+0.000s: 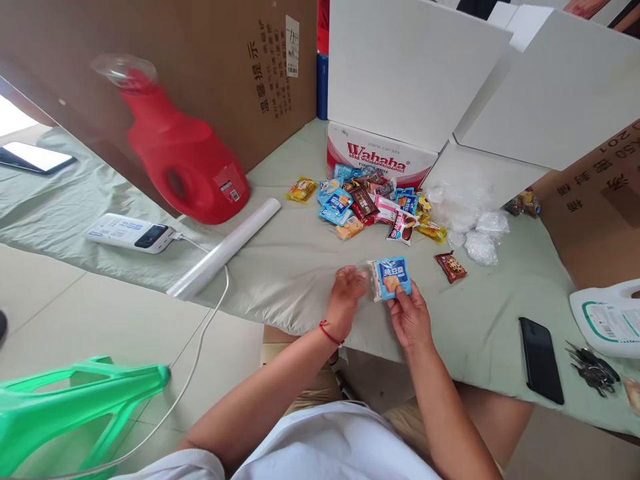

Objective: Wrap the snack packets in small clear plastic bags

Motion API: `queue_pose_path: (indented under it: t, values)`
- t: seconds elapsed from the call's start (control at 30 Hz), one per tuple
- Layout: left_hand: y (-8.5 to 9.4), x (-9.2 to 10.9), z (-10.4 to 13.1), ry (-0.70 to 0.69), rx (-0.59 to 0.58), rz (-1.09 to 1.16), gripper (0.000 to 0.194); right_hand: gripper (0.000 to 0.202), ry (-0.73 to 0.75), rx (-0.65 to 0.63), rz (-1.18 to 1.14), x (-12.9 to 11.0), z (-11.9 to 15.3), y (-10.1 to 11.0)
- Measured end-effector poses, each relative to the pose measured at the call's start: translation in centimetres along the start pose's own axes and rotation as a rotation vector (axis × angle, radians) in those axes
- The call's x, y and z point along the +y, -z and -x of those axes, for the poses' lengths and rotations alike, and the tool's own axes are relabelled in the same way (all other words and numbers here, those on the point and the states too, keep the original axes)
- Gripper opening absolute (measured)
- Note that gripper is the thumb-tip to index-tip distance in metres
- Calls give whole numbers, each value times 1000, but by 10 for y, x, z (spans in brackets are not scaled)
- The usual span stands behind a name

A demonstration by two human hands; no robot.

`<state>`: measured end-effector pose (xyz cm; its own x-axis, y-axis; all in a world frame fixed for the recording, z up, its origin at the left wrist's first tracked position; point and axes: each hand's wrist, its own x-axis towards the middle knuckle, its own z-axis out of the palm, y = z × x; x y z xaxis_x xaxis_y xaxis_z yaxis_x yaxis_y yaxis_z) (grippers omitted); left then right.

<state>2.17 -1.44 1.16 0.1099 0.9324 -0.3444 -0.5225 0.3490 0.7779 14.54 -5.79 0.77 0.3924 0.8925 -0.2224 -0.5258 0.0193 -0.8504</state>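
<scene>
The right hand (413,321) is holding a blue snack packet (393,275) between its fingers above the bench (295,267). The left hand (344,301) is hovering just beside the packet's pale end, finger spread impossible to tell.

- I find the packet I hold (387,267) blue, with white lettering, a tan picture and a pale left end.
- I note my bracelet (326,329) as red, my shirt (325,447) as white.
- Snack pile (365,203): mixed blue, brown, pink, red and yellow.
- Cookie packet (451,267): brown, printed with a dark-spotted cookie.
- Cloth (285,267): pale grey-green, plain.
- Jug (185,157): red, its label red with a white patch.
- Water box (345,143): white and red, red lettering.
- Large carton (200,53): brown, black printing.
- Stool (85,398): bright green.
- Power bank (115,231): white, bluish print, dark panel.
- Phone on my right (541,360): black.
- Bottle (590,303): white, green-bordered label.
</scene>
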Motion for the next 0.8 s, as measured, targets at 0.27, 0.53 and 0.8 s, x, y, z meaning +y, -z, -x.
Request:
queue_pose_path:
  t: [0.27, 0.53, 0.8]
  values:
    - [-32, -7, -14, 57, -519, -254, 52, 32, -29, 24, 409, -40, 17, 47]
    - [-52, -34, -53, -336, -529, -651, 22, 45, 330, 674, 327, -179, -57, 214]
    - [-43, -26, -65, -199, -456, -626, 7, 38, 230, 1104, 529, -225, -187, 300]
